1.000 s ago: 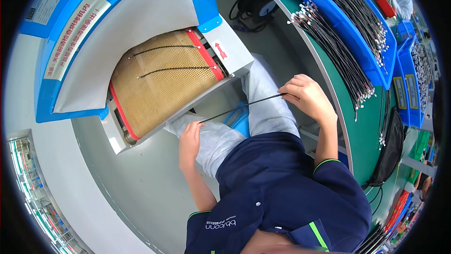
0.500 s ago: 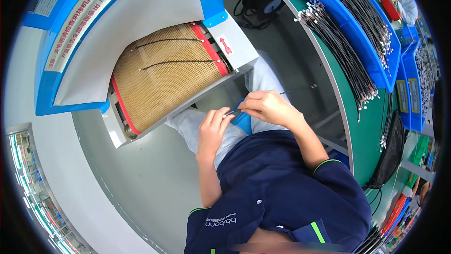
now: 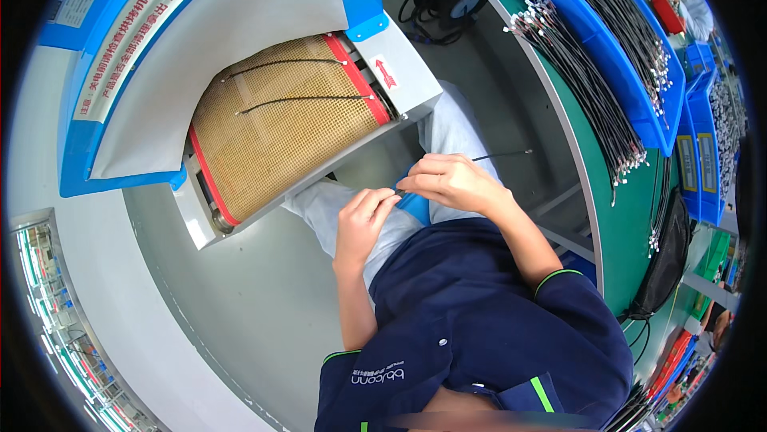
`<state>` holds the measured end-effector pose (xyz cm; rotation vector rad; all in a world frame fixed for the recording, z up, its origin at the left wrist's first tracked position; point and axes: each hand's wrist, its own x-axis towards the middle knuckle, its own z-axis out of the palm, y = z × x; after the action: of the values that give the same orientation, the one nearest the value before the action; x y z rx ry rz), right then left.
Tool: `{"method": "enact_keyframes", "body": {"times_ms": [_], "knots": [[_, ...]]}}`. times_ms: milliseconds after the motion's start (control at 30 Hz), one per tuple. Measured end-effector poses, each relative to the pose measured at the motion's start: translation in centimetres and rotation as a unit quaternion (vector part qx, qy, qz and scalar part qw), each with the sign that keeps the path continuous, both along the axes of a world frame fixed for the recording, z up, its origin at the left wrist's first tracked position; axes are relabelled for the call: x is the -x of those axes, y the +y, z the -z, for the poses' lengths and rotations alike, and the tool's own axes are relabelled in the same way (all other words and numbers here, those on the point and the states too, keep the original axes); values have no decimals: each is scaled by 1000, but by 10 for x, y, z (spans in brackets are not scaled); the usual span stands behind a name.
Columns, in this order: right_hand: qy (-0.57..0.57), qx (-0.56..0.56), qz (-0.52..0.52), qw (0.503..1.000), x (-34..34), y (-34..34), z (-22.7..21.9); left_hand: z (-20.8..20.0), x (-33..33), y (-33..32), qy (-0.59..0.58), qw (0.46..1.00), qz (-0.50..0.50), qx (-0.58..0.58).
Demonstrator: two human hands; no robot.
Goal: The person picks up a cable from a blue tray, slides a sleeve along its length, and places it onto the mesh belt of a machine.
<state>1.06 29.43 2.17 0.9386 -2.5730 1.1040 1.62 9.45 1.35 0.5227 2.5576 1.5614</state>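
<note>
Above my lap, my left hand (image 3: 363,222) and my right hand (image 3: 457,183) meet with pinched fingertips on one thin black cable. Its tail (image 3: 505,154) sticks out to the right past my right hand and ends in a small tip. The end between my fingertips is mostly covered, so its details cannot be made out. Ahead and left, two black cables (image 3: 307,99) (image 3: 284,62) lie apart, crosswise on the tan mesh conveyor belt (image 3: 264,148) with red edges.
A blue-framed machine hood with a pale curtain (image 3: 232,48) hangs over the belt. To the right, a green table (image 3: 611,228) carries a bundle of black cables (image 3: 579,88) and a blue tray (image 3: 649,124) of more cables. A coiled black hose or cord (image 3: 439,2) lies beyond.
My hands have drawn slightly closer together at the fingertips. The cable's tail now shows more clearly to the right of my right hand. The cables on the belt look almost unmoved.
</note>
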Motion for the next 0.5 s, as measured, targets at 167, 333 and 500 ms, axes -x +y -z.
{"method": "enact_keyframes", "body": {"times_ms": [167, 333, 500], "knots": [[-23, 60, -5, 998, 0, -1, 3, 1, 1, 0, 79, 996, 15, 26], [-73, 105, -16, 992, -1, -2, -1, 4, 3, -3, 176, 983, 36, 31], [-57, 89, -31, 994, 0, -3, -1, 7, 7, -5, 259, 964, 30, 56]]}}
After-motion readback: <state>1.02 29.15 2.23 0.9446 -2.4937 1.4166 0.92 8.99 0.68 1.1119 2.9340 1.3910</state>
